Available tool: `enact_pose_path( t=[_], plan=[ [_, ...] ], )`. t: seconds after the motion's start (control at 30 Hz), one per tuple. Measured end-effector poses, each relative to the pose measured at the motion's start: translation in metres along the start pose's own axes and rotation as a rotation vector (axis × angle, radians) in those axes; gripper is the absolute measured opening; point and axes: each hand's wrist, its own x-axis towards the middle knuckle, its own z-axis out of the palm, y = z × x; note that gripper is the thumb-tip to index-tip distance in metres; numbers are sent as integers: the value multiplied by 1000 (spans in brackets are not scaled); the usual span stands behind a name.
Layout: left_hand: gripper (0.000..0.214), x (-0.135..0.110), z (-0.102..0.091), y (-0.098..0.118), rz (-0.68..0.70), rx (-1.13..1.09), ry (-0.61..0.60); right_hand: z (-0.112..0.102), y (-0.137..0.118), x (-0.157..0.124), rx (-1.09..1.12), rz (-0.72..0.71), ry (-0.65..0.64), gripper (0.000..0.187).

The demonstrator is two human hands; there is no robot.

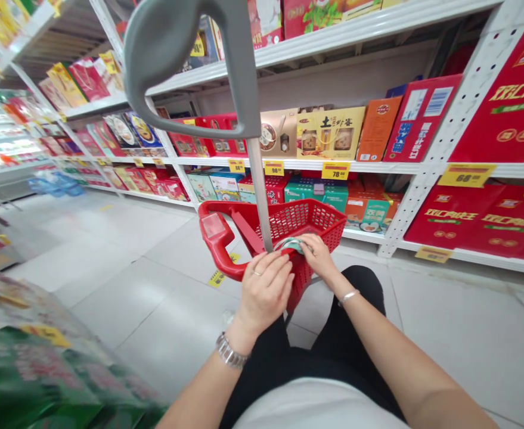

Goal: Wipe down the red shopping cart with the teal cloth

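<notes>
- Head view, closest in: the person's left hand point(265, 292), with a ring point(257, 273) on one finger and a metal wristwatch point(230, 351) at the wrist, and right hand point(319, 256), with a thin bangle point(349, 296), are close together, fingers curled inward.
- Between the fingertips, a folded green-and-white cloth point(291, 244) sits at the rim of a red plastic shopping basket point(309, 225). Neither hand clearly clamps it (the fingers hide too much to tell).
- It looks soft and light, so it will likely bend under a pinch; its folded edge seems the surest place to take hold.
- A red basket handle point(212, 229) lies by a metal pole point(256, 185), which runs just beside the cloth up to a grey plastic grip point(185, 65).
- Below the hands are black trousers point(346, 316) and a white top point(315, 408).
- Beyond, pale floor tiles point(123, 298) carry a yellow floor sticker point(217, 277).
- Farther off, white metal shelving point(427, 167) holds red gift boxes point(503, 110) above yellow price tags point(335, 170); blurred green-wrapped goods point(42, 375) fill the lower left.
</notes>
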Motion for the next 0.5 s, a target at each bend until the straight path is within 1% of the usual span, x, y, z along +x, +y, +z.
enact_pose_path(
  t=[0.07,0.13,0.2,0.27,0.33,0.4,0.43,0.5],
  plan=[
    [29,1,-19,-23,-62,85,105,-6,12,6,9,88,47,31],
    [32,-1,-28,-49,-189,156,120,-6,17,9,23,140,109,32],
    [35,-4,-26,-71,-286,152,51,-1,11,6,49,138,184,34],
    [38,-8,-14,-84,-323,88,-15,5,-7,-3,79,118,255,34],
    [41,-12,0,-85,-340,25,-10,10,-29,-15,103,91,300,33],
    [42,-12,12,-78,-386,10,28,12,-51,-26,102,70,342,32],
    [42,-11,15,-73,-416,16,31,12,-60,-31,93,57,361,32],
    [41,-6,18,-62,-470,41,-4,11,-77,-37,68,23,393,30]
  ],
)
